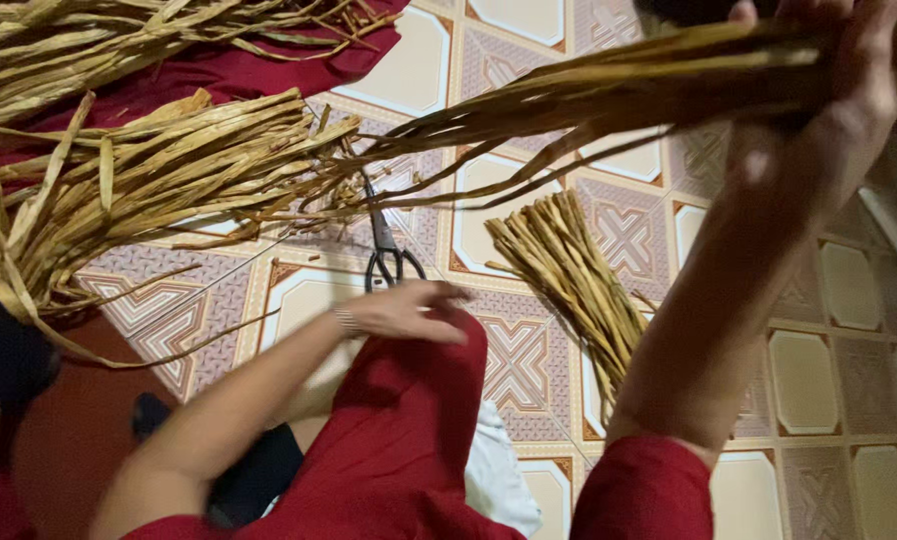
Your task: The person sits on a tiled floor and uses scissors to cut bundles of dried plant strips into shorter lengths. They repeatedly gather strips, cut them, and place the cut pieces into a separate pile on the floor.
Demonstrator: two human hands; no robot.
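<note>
Right hand (829,90) raised at upper right, fingers wrapped tight around one bundle of dried straw strips (589,95), tips trailing left. Left hand (409,310) rests flat, fingers loosely extended, on a red-clad knee (409,420), just beside one pair of scissors (384,250). Two loose piles (139,170) lie left; one small bunch (569,270) is partly hidden by the forearm.

No packages, labels, signs or screens show anywhere in this view.
</note>
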